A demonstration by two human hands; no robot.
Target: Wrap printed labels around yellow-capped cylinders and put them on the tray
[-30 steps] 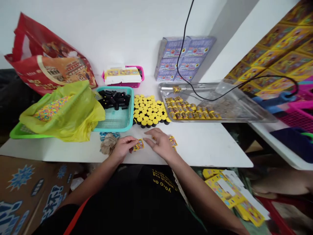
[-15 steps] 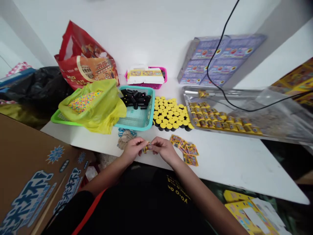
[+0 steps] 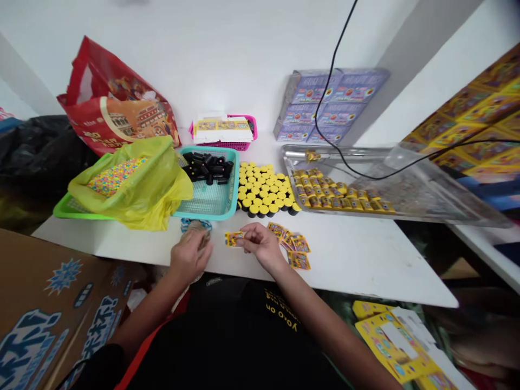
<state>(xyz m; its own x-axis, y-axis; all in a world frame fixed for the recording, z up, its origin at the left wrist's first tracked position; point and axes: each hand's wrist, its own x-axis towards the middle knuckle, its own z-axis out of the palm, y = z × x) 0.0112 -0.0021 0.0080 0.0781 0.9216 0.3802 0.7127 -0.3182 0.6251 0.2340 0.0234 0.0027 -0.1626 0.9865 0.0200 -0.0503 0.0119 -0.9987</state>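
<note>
Right hand [image 3: 260,246] is closed narrow: a small yellow printed packet [image 3: 233,239] is pinched at one end by its fingertips [image 3: 245,242], over the white surface [image 3: 345,271]. Left hand [image 3: 190,257] is curled down onto a crumpled tan wad [image 3: 197,230]; whether the wad is gripped cannot be told.

All else is placed around a teal mesh tray [image 3: 205,215]. Black cylinders [image 3: 207,168] are heaped inside it, while the tan wad and a blue tangle [image 3: 190,223] are set just in front of it. Loose printed packets [image 3: 289,244] are scattered in front of it and to the right, near the right hand. Upright yellow-capped tubes [image 3: 264,187] are packed just to its right, and beyond them a metal tray [image 3: 406,214] is laid with rows of yellow packets [image 3: 337,196]. To its left, a yellow plastic bag [image 3: 162,189] of multicoloured beads [image 3: 117,176] is rested on a green tray [image 3: 69,211] — a pink basket [image 3: 227,146] is set behind it, and a red printed bag [image 3: 117,103] stands farther left.
</note>
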